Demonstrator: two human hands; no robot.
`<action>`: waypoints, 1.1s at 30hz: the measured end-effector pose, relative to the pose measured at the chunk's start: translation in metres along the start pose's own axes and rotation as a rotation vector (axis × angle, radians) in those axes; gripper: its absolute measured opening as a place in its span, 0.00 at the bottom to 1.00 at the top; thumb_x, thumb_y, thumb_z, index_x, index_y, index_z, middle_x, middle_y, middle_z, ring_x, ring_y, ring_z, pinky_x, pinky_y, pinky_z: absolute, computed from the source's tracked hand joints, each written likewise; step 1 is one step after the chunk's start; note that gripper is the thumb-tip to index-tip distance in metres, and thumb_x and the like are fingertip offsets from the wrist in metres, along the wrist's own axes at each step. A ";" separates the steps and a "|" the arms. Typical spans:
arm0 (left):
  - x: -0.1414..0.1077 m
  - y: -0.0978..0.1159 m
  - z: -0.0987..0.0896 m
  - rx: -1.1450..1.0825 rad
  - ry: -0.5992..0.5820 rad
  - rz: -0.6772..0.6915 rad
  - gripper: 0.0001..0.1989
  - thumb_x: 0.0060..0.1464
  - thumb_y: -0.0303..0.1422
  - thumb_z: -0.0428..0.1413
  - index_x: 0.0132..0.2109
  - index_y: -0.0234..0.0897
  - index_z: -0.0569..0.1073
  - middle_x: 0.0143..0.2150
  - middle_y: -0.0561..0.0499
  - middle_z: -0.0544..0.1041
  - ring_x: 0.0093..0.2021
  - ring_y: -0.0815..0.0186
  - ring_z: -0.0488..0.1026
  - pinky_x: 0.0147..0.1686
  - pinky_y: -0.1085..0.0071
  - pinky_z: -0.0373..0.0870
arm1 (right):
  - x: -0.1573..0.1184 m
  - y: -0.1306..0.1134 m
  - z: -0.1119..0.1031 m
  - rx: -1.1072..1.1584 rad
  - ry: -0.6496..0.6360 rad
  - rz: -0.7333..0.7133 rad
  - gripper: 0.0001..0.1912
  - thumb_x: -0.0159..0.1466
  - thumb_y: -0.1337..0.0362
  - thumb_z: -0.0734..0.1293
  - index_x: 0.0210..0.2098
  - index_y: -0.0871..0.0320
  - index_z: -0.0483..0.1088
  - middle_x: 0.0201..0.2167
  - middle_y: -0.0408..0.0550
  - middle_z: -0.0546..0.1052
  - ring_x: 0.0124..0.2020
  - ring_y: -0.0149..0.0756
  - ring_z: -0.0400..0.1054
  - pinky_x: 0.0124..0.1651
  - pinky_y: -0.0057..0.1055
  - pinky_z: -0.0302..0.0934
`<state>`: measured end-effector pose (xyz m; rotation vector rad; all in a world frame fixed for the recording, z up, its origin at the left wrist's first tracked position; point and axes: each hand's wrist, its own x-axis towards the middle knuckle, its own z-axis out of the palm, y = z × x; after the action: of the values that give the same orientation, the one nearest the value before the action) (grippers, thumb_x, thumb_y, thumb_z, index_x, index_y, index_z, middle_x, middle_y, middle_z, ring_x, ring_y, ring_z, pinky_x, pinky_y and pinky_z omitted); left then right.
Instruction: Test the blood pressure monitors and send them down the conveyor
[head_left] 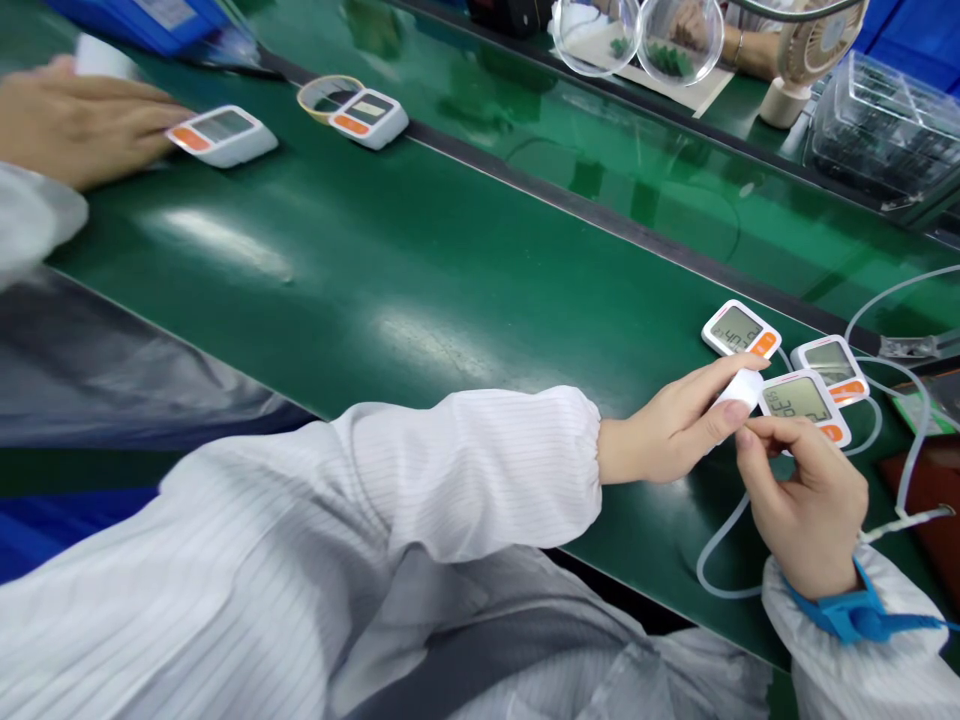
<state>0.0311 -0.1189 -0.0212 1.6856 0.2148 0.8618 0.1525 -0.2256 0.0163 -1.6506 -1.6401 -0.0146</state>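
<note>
My left hand (686, 420) is closed around a small white device (741, 392), seen from its side, its face turned away. Thumb and fingertips of my right hand (810, 500) are pinched together just beside it; whatever they grip is too small to make out. A blue wrist strap (851, 612) circles my right wrist. Close to both hands lie white digital monitors with orange buttons: one monitor (799, 402) right behind my right fingers, another monitor (739, 330) beyond my left fingertips, and a third monitor (831, 365) to the right. The first two show digits on their screens.
Clear tubing (705, 570) loops around the monitors. At far left, another person's hand (90, 125) touches a white monitor (225, 135). A tape roll (319, 98) and another monitor (371, 118) sit by the dark rail. Across stand a fan (787, 85) and clear trays (885, 125).
</note>
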 end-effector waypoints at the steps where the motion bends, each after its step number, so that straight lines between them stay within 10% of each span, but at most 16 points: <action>1: 0.000 0.000 0.000 0.032 0.007 0.022 0.29 0.67 0.48 0.41 0.64 0.29 0.60 0.58 0.35 0.70 0.56 0.55 0.69 0.57 0.59 0.65 | 0.000 0.000 0.000 0.001 -0.001 -0.001 0.06 0.69 0.68 0.67 0.33 0.57 0.71 0.26 0.38 0.71 0.26 0.29 0.64 0.34 0.26 0.58; 19: 0.006 -0.007 -0.013 0.171 -0.115 0.095 0.34 0.65 0.50 0.43 0.70 0.35 0.54 0.61 0.36 0.67 0.58 0.51 0.66 0.60 0.52 0.62 | 0.000 0.010 0.003 -0.034 0.025 0.088 0.07 0.68 0.62 0.67 0.33 0.55 0.72 0.26 0.40 0.73 0.27 0.32 0.67 0.34 0.27 0.62; 30: 0.010 -0.001 -0.006 -0.185 0.191 -0.233 0.30 0.53 0.40 0.63 0.59 0.37 0.64 0.51 0.43 0.74 0.48 0.58 0.74 0.48 0.62 0.71 | 0.005 0.024 0.006 -0.043 0.013 0.190 0.12 0.71 0.58 0.60 0.43 0.56 0.72 0.42 0.51 0.77 0.44 0.43 0.71 0.47 0.39 0.65; 33: 0.011 -0.006 -0.005 -0.180 0.256 -0.222 0.25 0.57 0.41 0.60 0.57 0.37 0.64 0.52 0.43 0.73 0.49 0.59 0.73 0.50 0.62 0.70 | 0.002 0.021 0.009 0.073 -0.101 0.243 0.17 0.73 0.55 0.57 0.53 0.56 0.68 0.37 0.49 0.77 0.36 0.41 0.72 0.41 0.37 0.67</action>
<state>0.0375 -0.1070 -0.0212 1.3538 0.4756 0.8995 0.1659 -0.2163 0.0002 -1.8078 -1.4846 0.2511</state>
